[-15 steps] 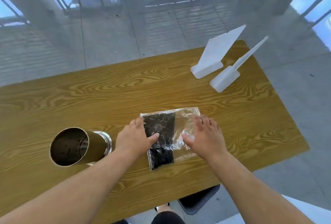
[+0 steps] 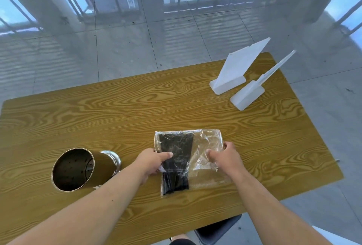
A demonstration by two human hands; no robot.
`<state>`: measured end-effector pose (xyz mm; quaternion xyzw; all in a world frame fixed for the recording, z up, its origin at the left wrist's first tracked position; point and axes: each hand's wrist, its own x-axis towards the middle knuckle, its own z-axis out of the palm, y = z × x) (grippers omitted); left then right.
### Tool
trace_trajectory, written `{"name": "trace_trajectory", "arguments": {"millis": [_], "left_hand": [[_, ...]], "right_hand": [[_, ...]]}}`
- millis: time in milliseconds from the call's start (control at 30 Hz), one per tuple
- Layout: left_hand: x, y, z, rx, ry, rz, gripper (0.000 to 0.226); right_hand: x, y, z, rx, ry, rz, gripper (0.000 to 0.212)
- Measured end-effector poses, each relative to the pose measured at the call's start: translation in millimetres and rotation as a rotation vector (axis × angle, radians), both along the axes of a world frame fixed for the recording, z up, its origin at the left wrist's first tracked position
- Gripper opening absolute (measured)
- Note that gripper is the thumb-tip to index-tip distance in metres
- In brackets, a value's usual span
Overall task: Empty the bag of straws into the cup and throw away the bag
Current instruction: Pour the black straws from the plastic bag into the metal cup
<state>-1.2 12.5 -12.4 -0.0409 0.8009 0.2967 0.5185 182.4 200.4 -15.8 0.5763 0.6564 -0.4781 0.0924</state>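
Note:
A clear plastic bag [image 2: 210,142] lies flat on the wooden table [image 2: 117,111], with a bundle of black straws [image 2: 176,146] in its left half. My left hand [image 2: 150,161] grips the bag's left edge, thumb on top across the straws. My right hand [image 2: 225,156] grips the bag's right side, thumb pressed onto the clear plastic and fingers curled at its edge. A metal cup [image 2: 76,168] with a perforated wall stands to the left of my left hand, its open mouth facing me and nothing inside.
Two white plastic stands [image 2: 235,72] [image 2: 248,95] sit at the table's far right corner. A dark chair seat [image 2: 217,229] shows under the table's near edge. Tiled floor and window bars lie beyond.
Both hands went from lying flat on the bag to gripping its left and right edges, fingers curled under. The bag's near part has crinkled and lifted slightly.

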Motion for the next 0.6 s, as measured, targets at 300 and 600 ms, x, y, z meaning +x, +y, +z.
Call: {"name": "trace_trajectory", "arguments": {"millis": [300,600], "left_hand": [[-2,9,32,0.069,0.119,-0.036,0.013],[-39,4,127,0.263,0.472,0.035,0.026]], "right_hand": [[-12,13,22,-0.096,0.103,0.058,0.033],[-58,24,94,-0.210,0.449,-0.012,0.013]]}}
